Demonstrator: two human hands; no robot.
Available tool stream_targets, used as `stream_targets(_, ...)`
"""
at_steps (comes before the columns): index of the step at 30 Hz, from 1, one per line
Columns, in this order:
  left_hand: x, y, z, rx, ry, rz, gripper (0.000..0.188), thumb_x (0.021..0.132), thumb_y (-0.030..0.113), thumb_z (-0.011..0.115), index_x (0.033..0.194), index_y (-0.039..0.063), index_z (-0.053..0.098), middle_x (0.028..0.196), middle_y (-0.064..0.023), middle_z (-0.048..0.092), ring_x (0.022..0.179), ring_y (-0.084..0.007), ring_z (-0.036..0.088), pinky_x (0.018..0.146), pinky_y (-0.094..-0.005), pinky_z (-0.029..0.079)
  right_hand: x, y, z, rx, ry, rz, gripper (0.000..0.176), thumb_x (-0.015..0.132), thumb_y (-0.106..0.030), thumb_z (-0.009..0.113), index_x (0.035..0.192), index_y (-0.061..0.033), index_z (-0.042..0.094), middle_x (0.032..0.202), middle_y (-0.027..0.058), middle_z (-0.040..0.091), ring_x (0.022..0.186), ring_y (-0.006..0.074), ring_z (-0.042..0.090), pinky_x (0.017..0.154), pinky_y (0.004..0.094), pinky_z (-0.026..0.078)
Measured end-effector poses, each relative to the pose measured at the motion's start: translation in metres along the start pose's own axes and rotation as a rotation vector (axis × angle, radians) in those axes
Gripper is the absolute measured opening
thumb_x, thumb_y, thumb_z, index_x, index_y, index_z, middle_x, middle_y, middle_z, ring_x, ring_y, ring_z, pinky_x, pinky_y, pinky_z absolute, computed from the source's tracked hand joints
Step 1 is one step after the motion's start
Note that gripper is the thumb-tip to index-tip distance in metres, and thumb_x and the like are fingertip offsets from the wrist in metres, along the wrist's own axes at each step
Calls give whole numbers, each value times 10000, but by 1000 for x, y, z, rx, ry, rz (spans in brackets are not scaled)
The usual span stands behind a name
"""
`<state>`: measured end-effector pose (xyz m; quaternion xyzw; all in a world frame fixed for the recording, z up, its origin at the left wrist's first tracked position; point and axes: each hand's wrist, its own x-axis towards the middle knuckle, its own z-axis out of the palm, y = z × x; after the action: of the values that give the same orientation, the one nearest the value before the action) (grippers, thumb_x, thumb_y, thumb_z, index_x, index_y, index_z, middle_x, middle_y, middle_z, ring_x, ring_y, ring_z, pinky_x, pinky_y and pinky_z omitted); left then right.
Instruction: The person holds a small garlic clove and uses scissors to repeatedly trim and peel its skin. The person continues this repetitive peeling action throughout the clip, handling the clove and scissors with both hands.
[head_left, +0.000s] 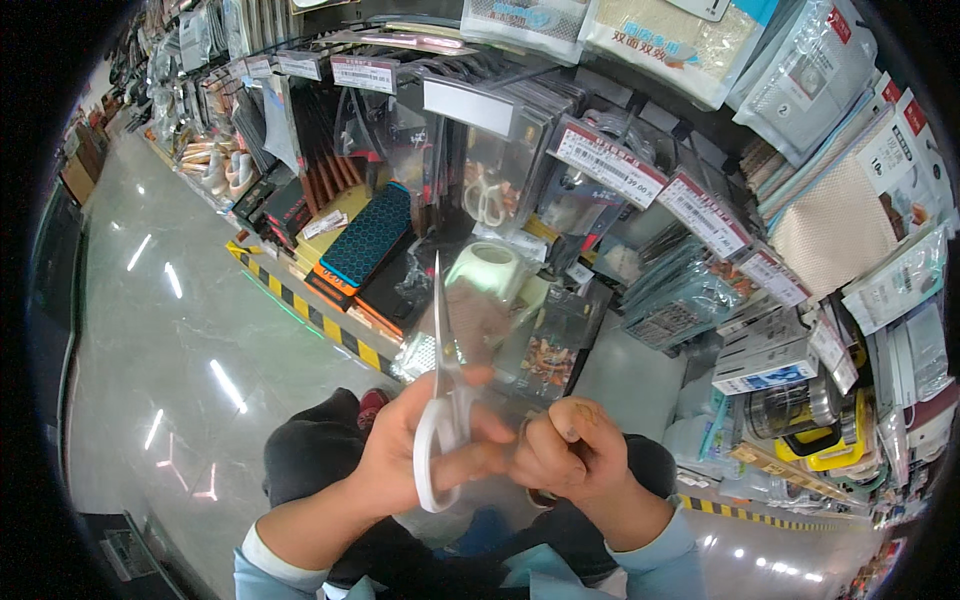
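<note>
White-handled scissors (444, 375) stand upright in my left hand (405, 442), blades pointing away from me and lying close together. My left fingers pass around and through the white handle loops. Close beside it, my right hand (574, 450) is curled with its fingers bent in. Whether something thin is pinched in it I cannot tell. Past the blade tips are a brown blurred item (472, 319) and a pale green plastic container (487, 266) on the low shelf. A dark package with a food picture (551, 345) lies to their right.
Blue and orange boxed goods (367, 240) sit on the shelf at left. Hanging packs, one showing white-handled scissors (486, 202), fill the rack ahead. Price tags (611, 165) jut from the hooks. Yellow-black floor tape (322, 315) edges the shelf. Pans and boxes (765, 367) stand at right.
</note>
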<state>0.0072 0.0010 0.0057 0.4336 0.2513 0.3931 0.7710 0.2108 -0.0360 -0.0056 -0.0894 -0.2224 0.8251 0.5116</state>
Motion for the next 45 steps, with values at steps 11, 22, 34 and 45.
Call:
stream_targets(11,-1,-6,-10,-55,-128,4,686,875,-96,673,1479,75,394,1075,-124,703,894,-190,692,760,-308,555,-1,1,-6,98,-89,0,350,1025,-258,509,715,-104,463,666,20,434,585,155,360,581,335,287)
stream_targets(22,0,-4,-6,18,-111,-48,677,875,-95,668,1475,74,402,1072,-120,704,874,-186,696,742,-303,562,-1,-1,1,-103,30,-135,388,878,59,624,651,-94,349,664,10,398,595,135,356,563,322,282)
stream_targets(34,0,-10,-9,68,-114,-10,683,860,-103,659,1472,61,404,1059,-125,700,859,-201,694,728,-308,559,-1,-3,0,-153,-28,-133,380,914,23,628,682,-108,357,698,22,441,633,141,386,573,303,293)
stream_targets(45,-4,-11,-8,152,-139,-16,635,907,-64,642,1481,53,397,1132,-155,687,950,-209,692,808,-329,570,-6,-5,-8,-655,134,-266,207,980,-146,645,876,-44,498,744,83,534,624,148,433,570,295,317)
